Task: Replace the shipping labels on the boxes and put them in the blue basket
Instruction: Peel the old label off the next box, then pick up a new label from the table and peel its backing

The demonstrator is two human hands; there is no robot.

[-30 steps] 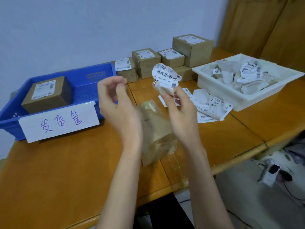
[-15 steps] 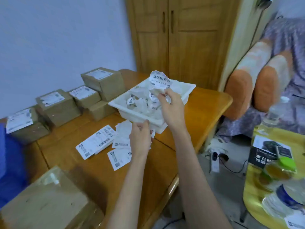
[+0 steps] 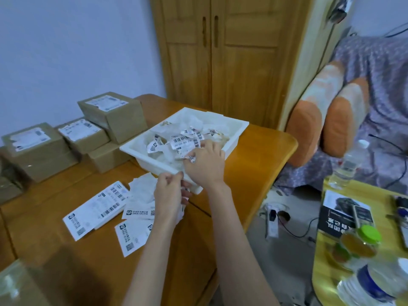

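Your right hand (image 3: 204, 165) is extended over the near corner of the white tray (image 3: 132, 149), back of the hand up, wrist roughly level. Its fingers (image 3: 191, 156) are curled and pinch a crumpled old label (image 3: 185, 142) that lies among the other peeled scraps in the tray. Your left hand (image 3: 169, 195) sits lower and nearer, just beside the tray's near wall, above the loose new labels (image 3: 95, 212) on the counter (image 3: 77, 252). Its fingers are curled inward toward the thumb; whether they hold anything cannot be told. Both forearms run up from the bottom edge, the left arm inside the right.

The boxes (image 3: 110, 113) are stacked at the far left of the counter against the wall, each with a label on its top face. One more box (image 3: 19, 286) lies at the near left corner, blurred. The blue basket is out of view.
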